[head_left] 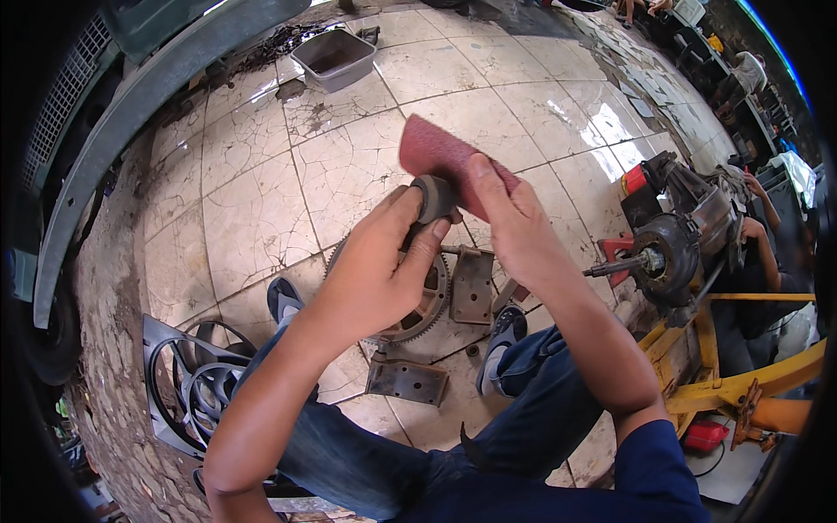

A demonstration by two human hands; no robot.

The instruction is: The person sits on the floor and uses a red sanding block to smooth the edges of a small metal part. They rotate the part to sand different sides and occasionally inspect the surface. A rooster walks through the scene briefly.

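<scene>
My left hand (370, 270) is wrapped round a dark, round metal part (434, 199), thumb and fingers closed on its sides. In my right hand (523, 228) a sheet of red sandpaper (436, 152) is pinched under the thumb, slightly curved. Its lower edge is close to the round part; whether they touch I cannot tell. Below my hands, a toothed flywheel (438, 305) lies on the floor between my feet, partly hidden by my left hand. Beside it are a metal bracket (472, 283) and, nearer me, a second bracket (407, 382).
A grey plastic basin (349, 77) with dark contents stands far ahead. At left are a curved vehicle bumper (122, 144) and a fan shroud (166, 370). A gearbox-like assembly (676, 253), a yellow metal frame (741, 383) and another person's arm (767, 248) are at right.
</scene>
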